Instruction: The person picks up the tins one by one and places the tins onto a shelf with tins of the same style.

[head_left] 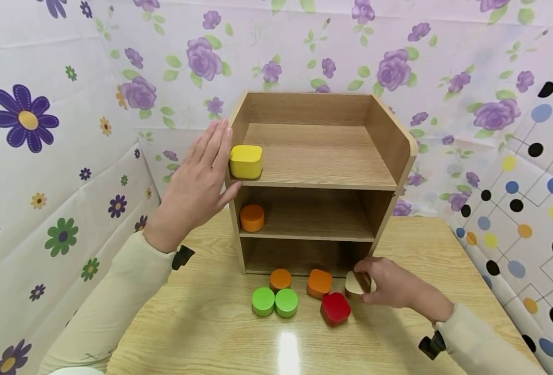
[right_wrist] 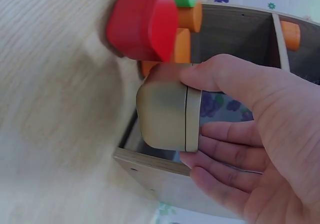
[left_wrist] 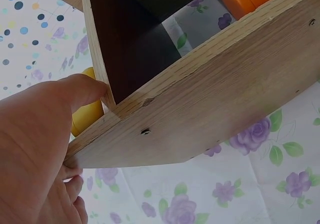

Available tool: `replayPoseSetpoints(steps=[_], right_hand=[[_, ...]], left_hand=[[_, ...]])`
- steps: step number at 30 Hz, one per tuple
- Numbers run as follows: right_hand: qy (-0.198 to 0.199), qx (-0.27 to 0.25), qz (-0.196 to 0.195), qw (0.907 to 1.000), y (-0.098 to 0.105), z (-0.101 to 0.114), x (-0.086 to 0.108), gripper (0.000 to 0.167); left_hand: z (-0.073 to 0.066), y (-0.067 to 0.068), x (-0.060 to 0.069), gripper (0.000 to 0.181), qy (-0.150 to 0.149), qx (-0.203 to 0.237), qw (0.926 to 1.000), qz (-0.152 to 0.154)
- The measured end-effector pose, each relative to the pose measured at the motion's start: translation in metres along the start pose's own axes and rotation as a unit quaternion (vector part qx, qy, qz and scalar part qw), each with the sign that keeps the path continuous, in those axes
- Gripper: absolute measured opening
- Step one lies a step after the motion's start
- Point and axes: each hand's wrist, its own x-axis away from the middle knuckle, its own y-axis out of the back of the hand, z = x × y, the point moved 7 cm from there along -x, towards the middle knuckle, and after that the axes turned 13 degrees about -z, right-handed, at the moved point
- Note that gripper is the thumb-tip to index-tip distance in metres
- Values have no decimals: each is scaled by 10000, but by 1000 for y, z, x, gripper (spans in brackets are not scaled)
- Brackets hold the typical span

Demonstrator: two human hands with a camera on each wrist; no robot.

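Note:
My left hand [head_left: 196, 179] lies along the outer left side of a small wooden shelf [head_left: 323, 185]. Its fingers are straight in the head view, and the thumb touches the front edge in the left wrist view. A yellow rounded-square box [head_left: 246, 162] sits on the top board beside those fingers. At the shelf's lower right front, my right hand [head_left: 391, 284] holds a gold rounded-square tin [right_wrist: 162, 114] with a lid seam between thumb and fingers. A red rounded-square box [head_left: 335, 309] and an orange rounded-square one [head_left: 320, 283] stand left of the tin.
Two round green boxes [head_left: 286, 303] and a round orange box [head_left: 280, 280] stand on the wooden table [head_left: 210, 323] before the shelf. Another round orange box [head_left: 252, 218] is on the middle level at left. Patterned cloth [head_left: 276, 47] hangs behind and at both sides.

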Motion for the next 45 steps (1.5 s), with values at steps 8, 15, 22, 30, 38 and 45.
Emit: replayPoseSetpoints(steps=[8,15,22,30,38,45], right_hand=[[315,2,107,9994,23,16,-5,44],[664,-54,196,9976,49,39,-20,39],[977,-267,240,9946,74,69,-37,39],[1173,97,281,9926,102,98,-60,43],[1205,232,284,9920,142,129,-87,47],[1313,259,259,9907,172,151,-110,44]], left_hand=[[-1,-1,2,102,5,10,10000,2],[0,-1,0,103,-19,-50,10000,10],[1,-1,-1,103,0,-34,10000,15],[1,-2,0,102,73,23,10000,48],[2,-3,0,102,92,41,9999,103],[1,-3,0,102,107,43,9999,125]])
